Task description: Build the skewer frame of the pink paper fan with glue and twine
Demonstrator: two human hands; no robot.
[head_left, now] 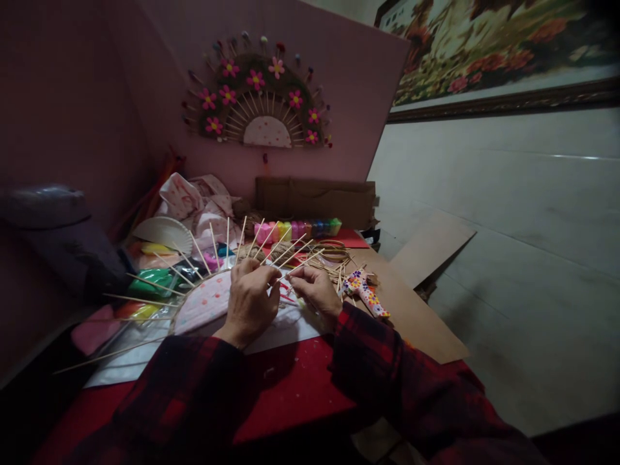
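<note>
A half-round paper plate [206, 300] lies on the red table [290, 387] with several thin wooden skewers [256, 242] fanning out from its rim. My left hand [249, 300] rests on the plate's right edge, fingers curled down on the skewers there. My right hand [314, 287] sits just to its right, fingertips pinched on a skewer end or a thin strand; which one is too small to tell. Both sleeves are red and black plaid.
A flower-patterned glue gun [365, 294] lies right of my right hand. A row of coloured clay tubs [298, 228] and a coil of cord [332, 248] sit behind. A finished flower fan [261, 103] hangs on the pink board. Brown cardboard [416, 310] covers the table's right part.
</note>
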